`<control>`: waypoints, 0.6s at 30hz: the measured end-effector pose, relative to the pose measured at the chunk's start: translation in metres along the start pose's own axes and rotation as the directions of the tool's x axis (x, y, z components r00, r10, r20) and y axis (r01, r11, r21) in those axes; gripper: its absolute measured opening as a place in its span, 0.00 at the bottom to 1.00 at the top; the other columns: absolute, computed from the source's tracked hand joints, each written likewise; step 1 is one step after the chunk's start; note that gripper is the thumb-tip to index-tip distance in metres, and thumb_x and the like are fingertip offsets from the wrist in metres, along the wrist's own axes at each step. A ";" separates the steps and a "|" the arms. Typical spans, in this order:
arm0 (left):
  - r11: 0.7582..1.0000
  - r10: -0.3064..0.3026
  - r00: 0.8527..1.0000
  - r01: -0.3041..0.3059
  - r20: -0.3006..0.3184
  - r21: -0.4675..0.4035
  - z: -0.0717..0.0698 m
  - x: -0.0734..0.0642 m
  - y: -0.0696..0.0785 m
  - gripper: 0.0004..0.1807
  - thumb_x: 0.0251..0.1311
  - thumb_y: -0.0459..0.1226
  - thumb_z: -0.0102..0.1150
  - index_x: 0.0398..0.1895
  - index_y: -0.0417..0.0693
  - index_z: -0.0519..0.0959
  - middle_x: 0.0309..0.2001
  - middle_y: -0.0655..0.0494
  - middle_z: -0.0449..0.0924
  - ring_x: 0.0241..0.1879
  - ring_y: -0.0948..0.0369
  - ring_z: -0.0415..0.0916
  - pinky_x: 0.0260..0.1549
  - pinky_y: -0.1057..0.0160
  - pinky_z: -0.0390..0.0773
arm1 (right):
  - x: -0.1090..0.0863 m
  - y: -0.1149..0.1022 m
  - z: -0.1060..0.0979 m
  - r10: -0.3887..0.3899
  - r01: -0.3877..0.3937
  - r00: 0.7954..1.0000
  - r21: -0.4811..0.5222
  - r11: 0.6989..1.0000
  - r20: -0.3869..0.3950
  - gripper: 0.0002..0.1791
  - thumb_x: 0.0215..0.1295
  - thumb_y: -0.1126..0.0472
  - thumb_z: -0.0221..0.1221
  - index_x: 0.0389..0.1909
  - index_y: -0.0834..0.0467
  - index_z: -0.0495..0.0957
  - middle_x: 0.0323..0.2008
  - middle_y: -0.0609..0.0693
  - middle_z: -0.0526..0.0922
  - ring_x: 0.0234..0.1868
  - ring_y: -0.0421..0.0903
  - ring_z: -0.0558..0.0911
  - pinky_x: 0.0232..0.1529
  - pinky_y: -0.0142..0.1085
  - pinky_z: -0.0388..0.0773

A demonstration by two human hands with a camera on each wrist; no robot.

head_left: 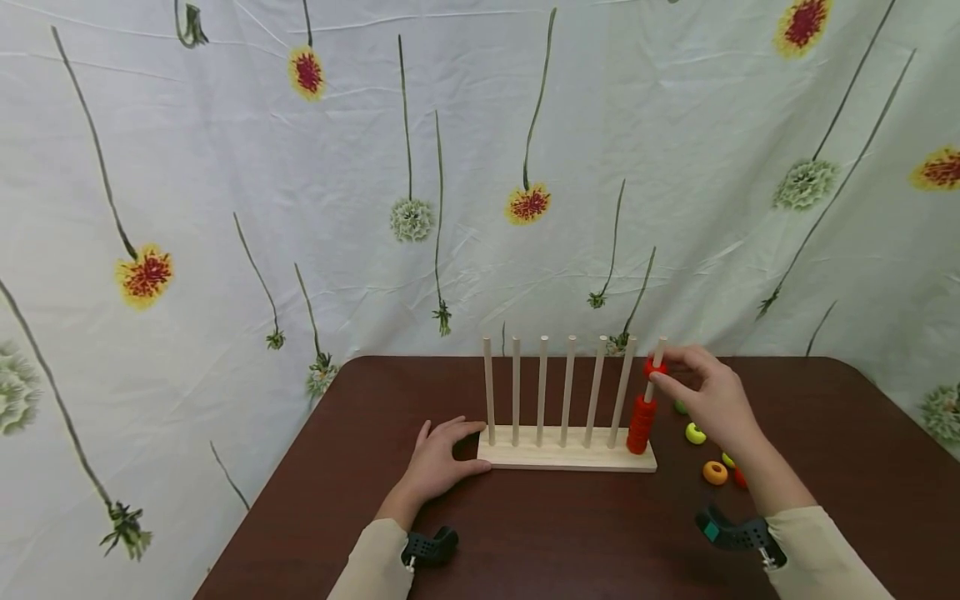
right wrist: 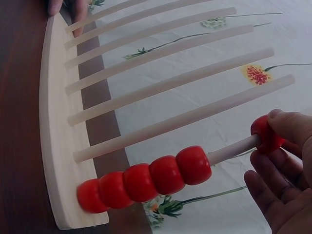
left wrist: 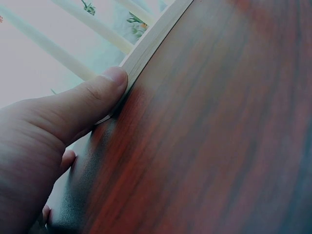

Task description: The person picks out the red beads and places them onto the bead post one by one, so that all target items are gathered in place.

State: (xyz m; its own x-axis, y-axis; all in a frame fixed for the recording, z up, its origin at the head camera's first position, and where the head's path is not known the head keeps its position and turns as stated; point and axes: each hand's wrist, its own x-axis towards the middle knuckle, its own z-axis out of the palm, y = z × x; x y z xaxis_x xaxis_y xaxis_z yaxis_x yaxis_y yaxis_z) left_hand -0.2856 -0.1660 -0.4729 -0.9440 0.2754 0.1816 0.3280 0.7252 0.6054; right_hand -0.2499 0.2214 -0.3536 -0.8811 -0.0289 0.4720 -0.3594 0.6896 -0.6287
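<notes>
A pale wooden peg stand (head_left: pixel 558 456) with several upright pegs stands on the dark table. Its left end is held by my left hand (head_left: pixel 441 463), the thumb (left wrist: pixel 100 92) against the front edge and the fingers round behind. Between thumb and fingers my right hand (head_left: pixel 716 402) pinches a red bead (right wrist: pixel 264 132), which is threaded near the top of the rightmost peg. Below it, several red beads (right wrist: pixel 141 182) are stacked on that same peg, down to the base. A gap of bare peg separates the held bead from the stack. The other pegs carry no beads.
Right of the stand, loose beads lie on the brown table (head_left: pixel 570 533): an orange bead (head_left: pixel 715 473), a yellow-green bead (head_left: pixel 695 433), and others partly hidden by the right hand and forearm. A white flowered cloth (head_left: pixel 465 167) hangs behind the table.
</notes>
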 end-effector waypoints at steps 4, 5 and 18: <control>1.000 -0.004 1.000 0.004 0.003 0.001 0.000 0.000 0.000 0.34 0.52 0.51 0.74 0.65 0.58 0.78 0.65 0.54 0.77 0.74 0.50 0.63 0.75 0.33 0.39 | -0.002 0.002 0.003 0.008 -0.008 1.000 0.001 1.000 0.017 0.17 0.68 0.53 0.64 0.53 0.57 0.81 0.50 0.54 0.81 0.47 0.45 0.83 0.41 0.20 0.76; 1.000 0.002 1.000 -0.002 0.002 0.006 0.000 0.000 0.000 0.34 0.52 0.51 0.74 0.65 0.57 0.78 0.65 0.54 0.78 0.73 0.49 0.64 0.74 0.33 0.39 | -0.002 0.003 0.003 0.012 -0.012 1.000 0.002 1.000 0.024 0.17 0.69 0.54 0.63 0.53 0.58 0.81 0.51 0.55 0.81 0.48 0.51 0.83 0.40 0.21 0.77; 1.000 0.013 1.000 -0.013 0.000 0.020 0.000 0.001 -0.001 0.35 0.52 0.52 0.74 0.65 0.55 0.78 0.65 0.53 0.78 0.73 0.48 0.64 0.73 0.30 0.41 | -0.005 0.010 0.009 0.047 -0.046 0.996 -0.010 0.999 0.078 0.20 0.68 0.56 0.64 0.57 0.62 0.80 0.55 0.60 0.80 0.47 0.60 0.83 0.37 0.31 0.81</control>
State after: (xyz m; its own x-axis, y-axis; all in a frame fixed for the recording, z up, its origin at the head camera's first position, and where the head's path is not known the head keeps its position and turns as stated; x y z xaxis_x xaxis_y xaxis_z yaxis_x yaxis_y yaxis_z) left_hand -0.2866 -0.1668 -0.4737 -0.9397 0.2845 0.1896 0.3407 0.7340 0.5875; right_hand -0.2516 0.2220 -0.3684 -0.9183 -0.0529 0.3924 -0.3151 0.6976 -0.6435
